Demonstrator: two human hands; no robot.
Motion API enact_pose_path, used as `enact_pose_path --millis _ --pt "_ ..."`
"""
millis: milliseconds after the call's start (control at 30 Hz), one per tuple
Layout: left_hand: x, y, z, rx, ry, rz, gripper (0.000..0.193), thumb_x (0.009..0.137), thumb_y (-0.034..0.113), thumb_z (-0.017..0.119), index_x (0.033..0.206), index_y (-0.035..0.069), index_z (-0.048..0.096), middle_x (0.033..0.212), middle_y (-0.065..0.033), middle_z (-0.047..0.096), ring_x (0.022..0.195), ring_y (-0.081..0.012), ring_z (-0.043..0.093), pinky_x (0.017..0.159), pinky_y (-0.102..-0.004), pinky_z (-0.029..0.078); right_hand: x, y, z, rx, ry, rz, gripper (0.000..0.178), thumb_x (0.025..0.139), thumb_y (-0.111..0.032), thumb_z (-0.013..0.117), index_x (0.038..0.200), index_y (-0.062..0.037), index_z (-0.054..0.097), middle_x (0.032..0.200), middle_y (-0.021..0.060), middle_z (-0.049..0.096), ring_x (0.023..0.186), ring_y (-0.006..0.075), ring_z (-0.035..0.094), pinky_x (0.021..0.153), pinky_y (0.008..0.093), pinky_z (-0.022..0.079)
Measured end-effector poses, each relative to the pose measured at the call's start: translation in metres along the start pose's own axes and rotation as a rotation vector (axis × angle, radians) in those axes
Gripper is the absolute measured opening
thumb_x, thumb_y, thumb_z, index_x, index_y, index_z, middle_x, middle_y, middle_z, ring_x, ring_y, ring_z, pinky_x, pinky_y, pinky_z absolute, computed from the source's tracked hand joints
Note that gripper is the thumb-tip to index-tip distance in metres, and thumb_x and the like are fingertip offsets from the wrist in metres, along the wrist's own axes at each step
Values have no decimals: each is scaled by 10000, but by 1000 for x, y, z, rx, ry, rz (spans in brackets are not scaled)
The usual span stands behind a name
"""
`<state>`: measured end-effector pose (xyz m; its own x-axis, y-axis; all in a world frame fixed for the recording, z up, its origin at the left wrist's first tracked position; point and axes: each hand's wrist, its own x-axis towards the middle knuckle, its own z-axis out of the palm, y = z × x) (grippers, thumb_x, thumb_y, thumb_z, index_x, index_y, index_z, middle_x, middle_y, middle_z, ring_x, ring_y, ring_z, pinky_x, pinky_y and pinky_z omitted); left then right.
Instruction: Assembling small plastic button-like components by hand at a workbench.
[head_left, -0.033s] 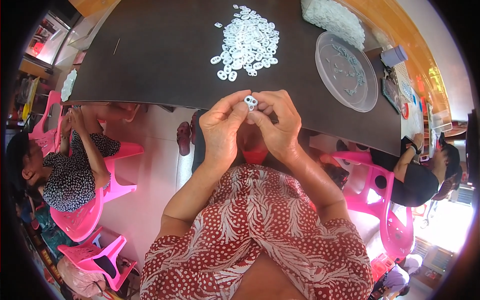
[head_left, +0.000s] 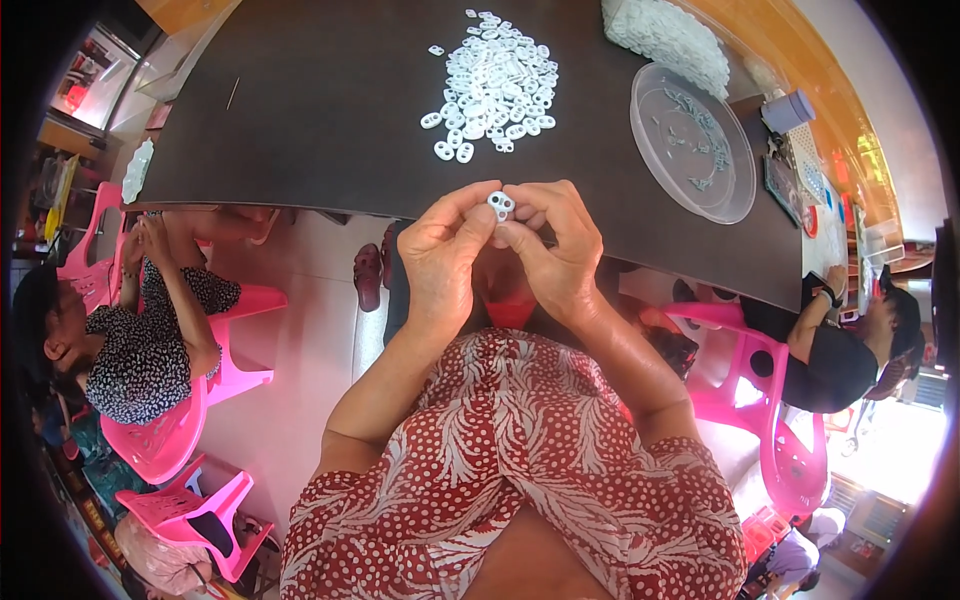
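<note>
In front of my chest, at the table's near edge, I hold a small white plastic piece with round holes (head_left: 501, 203) between my fingertips. My left hand (head_left: 442, 252) pinches it from the left with thumb and index finger. From the other side, my right hand (head_left: 558, 250) grips it with its thumb below and fingers curled. The fingertips hide part of the piece, so I cannot tell if it is one part or two together. Beyond my hands a pile of similar white two-holed oval pieces (head_left: 500, 85) lies on the dark table (head_left: 310, 120).
A round clear plastic tray (head_left: 660, 172) with small grey-green bits stands at the right. Behind it lies a heap of whitish pieces (head_left: 668, 45). A thin stick (head_left: 233, 93) rests at the far left. People sit on pink chairs (head_left: 160, 435) on both sides.
</note>
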<state>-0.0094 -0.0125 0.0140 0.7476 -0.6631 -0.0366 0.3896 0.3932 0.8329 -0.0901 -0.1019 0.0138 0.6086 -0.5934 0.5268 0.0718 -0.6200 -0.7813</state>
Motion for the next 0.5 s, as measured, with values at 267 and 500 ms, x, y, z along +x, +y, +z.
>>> enact_pose_path --millis 267,500 --pt "-3 1 -4 67 -13 53 205 875 -15 550 1063 -75 603 885 -64 625 723 -85 554 658 -206 461 -2 1 6 121 33 55 324 633 76 707 926 -22 610 829 61 597 683 154 514 552 256 454" --pt "-5 2 -5 9 6 39 242 882 -16 542 1114 -59 590 890 -50 604 743 -83 561 663 -211 471 -5 2 8 92 19 8 337 642 83 705 946 -18 601 838 65 599 689 159 523 547 259 457"
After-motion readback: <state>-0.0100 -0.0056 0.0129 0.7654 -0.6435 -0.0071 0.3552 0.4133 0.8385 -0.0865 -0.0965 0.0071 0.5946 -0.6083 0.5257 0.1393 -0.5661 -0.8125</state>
